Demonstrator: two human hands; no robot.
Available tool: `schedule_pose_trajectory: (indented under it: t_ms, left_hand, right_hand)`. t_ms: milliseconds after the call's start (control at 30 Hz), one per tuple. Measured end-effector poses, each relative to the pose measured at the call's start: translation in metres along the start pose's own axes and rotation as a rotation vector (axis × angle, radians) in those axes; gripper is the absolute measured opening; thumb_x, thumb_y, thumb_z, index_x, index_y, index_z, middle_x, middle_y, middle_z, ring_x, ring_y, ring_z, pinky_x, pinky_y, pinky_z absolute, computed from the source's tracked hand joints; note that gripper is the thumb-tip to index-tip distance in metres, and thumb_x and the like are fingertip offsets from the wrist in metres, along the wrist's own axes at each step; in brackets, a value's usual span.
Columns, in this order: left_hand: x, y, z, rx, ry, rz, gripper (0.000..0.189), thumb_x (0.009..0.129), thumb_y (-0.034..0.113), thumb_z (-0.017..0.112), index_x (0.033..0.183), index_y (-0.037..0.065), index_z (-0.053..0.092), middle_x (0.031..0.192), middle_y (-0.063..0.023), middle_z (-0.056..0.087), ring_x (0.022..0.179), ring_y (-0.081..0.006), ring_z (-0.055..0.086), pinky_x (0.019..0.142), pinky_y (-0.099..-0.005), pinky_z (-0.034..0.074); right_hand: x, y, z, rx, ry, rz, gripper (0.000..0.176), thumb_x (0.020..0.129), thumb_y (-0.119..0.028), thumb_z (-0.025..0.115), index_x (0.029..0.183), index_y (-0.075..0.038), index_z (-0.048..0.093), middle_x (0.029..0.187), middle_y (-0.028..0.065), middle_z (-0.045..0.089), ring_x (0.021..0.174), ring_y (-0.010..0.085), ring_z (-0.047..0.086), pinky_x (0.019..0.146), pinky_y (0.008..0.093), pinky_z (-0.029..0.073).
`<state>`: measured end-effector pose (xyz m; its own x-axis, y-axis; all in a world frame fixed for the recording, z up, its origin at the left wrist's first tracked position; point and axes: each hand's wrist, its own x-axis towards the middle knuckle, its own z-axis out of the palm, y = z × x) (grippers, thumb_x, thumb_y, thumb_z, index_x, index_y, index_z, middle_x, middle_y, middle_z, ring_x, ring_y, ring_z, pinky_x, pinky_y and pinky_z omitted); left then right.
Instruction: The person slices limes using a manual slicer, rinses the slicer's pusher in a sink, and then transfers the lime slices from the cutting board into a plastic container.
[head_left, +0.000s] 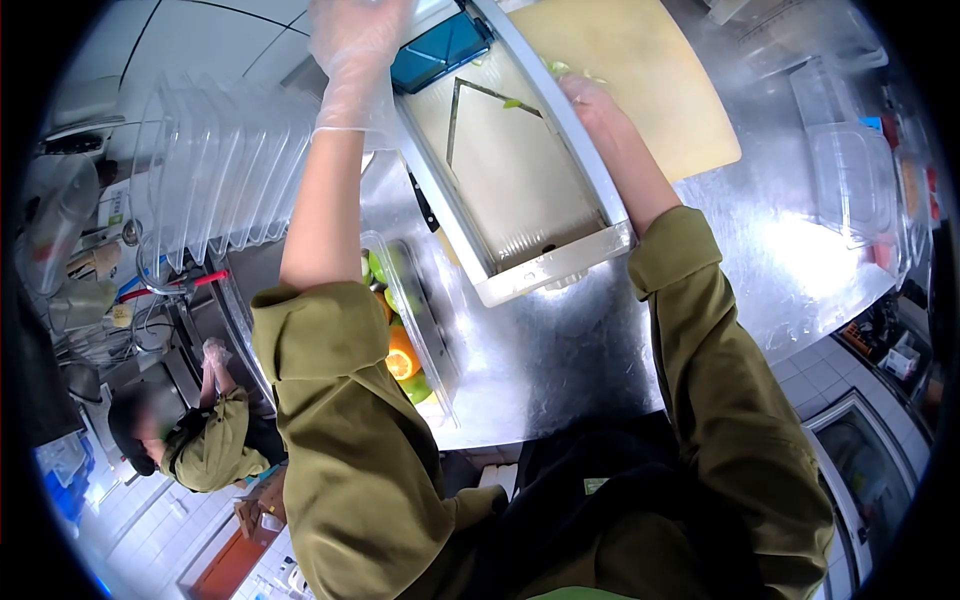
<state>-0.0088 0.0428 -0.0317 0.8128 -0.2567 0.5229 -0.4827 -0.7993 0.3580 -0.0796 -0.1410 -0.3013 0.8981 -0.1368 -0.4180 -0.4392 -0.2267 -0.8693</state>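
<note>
A mandoline slicer [520,185] with a pale bed, a V-shaped blade and grey side rails lies slanted over the steel table. At its far end sits a teal plastic part [440,52]. My left hand [362,35], in a clear plastic glove, is beside that far end; the top of the frame cuts it off and its fingers do not show clearly. My right hand [592,105] is against the outer side of the right rail, its fingers mostly hidden. Green slices [560,70] are by its fingertips, and a green scrap [512,103] rests on the bed.
A cream cutting board [640,80] lies under the right side. Left of the slicer stands a clear tub [428,330] with limes and a cut orange [402,355]. Upright clear containers [225,170] line the left. Another person [215,440] works at lower left.
</note>
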Motion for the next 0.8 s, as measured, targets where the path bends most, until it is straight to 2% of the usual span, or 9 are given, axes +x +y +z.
schedule_pose_trajectory:
  t_ms: [67,133,200,333,467,567,667,733,800]
  left_hand:
    - [0.001,0.000,0.001,0.022,0.004,0.003,0.044,0.081,0.033,0.059,0.112,0.003,0.058,0.116,-0.0200,0.055,0.109,-0.0376,0.052,0.093,-0.0416,0.042]
    - [0.000,0.000,0.001,0.026,0.002,0.002,0.043,0.082,0.033,0.059,0.112,0.003,0.058,0.116,-0.0198,0.055,0.110,-0.0373,0.051,0.093,-0.0418,0.042]
    - [-0.001,0.000,-0.001,0.019,-0.014,-0.004,0.043,0.082,0.033,0.059,0.113,0.003,0.058,0.116,-0.0194,0.055,0.111,-0.0369,0.051,0.094,-0.0418,0.041]
    - [0.001,-0.004,0.002,0.021,-0.002,0.003,0.044,0.082,0.032,0.059,0.116,0.005,0.058,0.117,-0.0182,0.055,0.112,-0.0358,0.050,0.096,-0.0409,0.041]
    - [0.003,0.003,-0.001,0.012,-0.033,-0.012,0.043,0.082,0.031,0.060,0.116,0.005,0.058,0.119,-0.0167,0.055,0.113,-0.0345,0.051,0.096,-0.0398,0.041]
    - [0.001,0.002,0.003,0.002,-0.003,-0.020,0.040,0.082,0.031,0.060,0.114,0.007,0.059,0.120,-0.0155,0.054,0.113,-0.0337,0.051,0.096,-0.0393,0.041]
    - [0.002,0.004,0.002,0.025,-0.035,-0.049,0.039,0.082,0.031,0.060,0.114,0.009,0.059,0.120,-0.0148,0.054,0.112,-0.0332,0.051,0.096,-0.0390,0.041]
    - [0.001,0.001,0.003,0.002,-0.031,-0.047,0.038,0.083,0.032,0.060,0.114,0.010,0.060,0.119,-0.0149,0.054,0.112,-0.0331,0.051,0.096,-0.0388,0.041]
    - [0.001,0.001,0.004,-0.005,-0.027,-0.046,0.037,0.082,0.032,0.060,0.113,0.010,0.060,0.119,-0.0149,0.054,0.112,-0.0332,0.052,0.095,-0.0387,0.041]
  right_hand:
    - [-0.025,-0.022,-0.010,-0.081,-0.035,-0.060,0.020,0.084,-0.012,0.054,0.093,0.000,0.067,0.085,0.0161,0.065,0.073,0.0216,0.061,0.062,0.0330,0.047]
    - [-0.063,-0.042,-0.021,-0.131,-0.025,-0.289,0.019,0.083,-0.010,0.055,0.094,0.001,0.066,0.088,0.0150,0.065,0.078,0.0209,0.061,0.064,0.0329,0.048]
    - [-0.078,-0.048,-0.026,-0.051,-0.048,-0.383,0.018,0.083,-0.009,0.055,0.094,0.002,0.064,0.088,0.0147,0.065,0.078,0.0207,0.061,0.064,0.0332,0.049]
    - [-0.066,-0.039,-0.024,0.652,-0.222,-0.037,0.016,0.083,-0.007,0.056,0.094,0.003,0.062,0.088,0.0143,0.064,0.078,0.0204,0.062,0.065,0.0337,0.050]
    - [-0.049,-0.028,-0.019,1.100,-0.314,0.099,0.014,0.083,-0.004,0.056,0.095,0.003,0.060,0.088,0.0138,0.064,0.078,0.0201,0.063,0.066,0.0342,0.052]
    - [-0.043,-0.030,-0.015,1.165,-0.301,0.124,0.013,0.083,-0.002,0.056,0.095,0.004,0.058,0.089,0.0135,0.063,0.078,0.0198,0.063,0.067,0.0346,0.053]
    - [-0.064,-0.074,-0.013,0.883,-0.083,0.262,0.013,0.085,-0.005,0.056,0.095,0.003,0.060,0.087,0.0121,0.064,0.075,0.0196,0.063,0.064,0.0350,0.053]
    - [-0.063,-0.075,-0.010,0.843,-0.030,0.307,0.013,0.087,-0.008,0.057,0.095,0.002,0.060,0.086,0.0108,0.064,0.074,0.0192,0.062,0.063,0.0344,0.053]
    - [-0.057,-0.071,-0.008,0.940,-0.073,0.304,0.015,0.089,-0.013,0.057,0.094,0.001,0.061,0.085,0.0093,0.065,0.073,0.0185,0.062,0.062,0.0329,0.053]
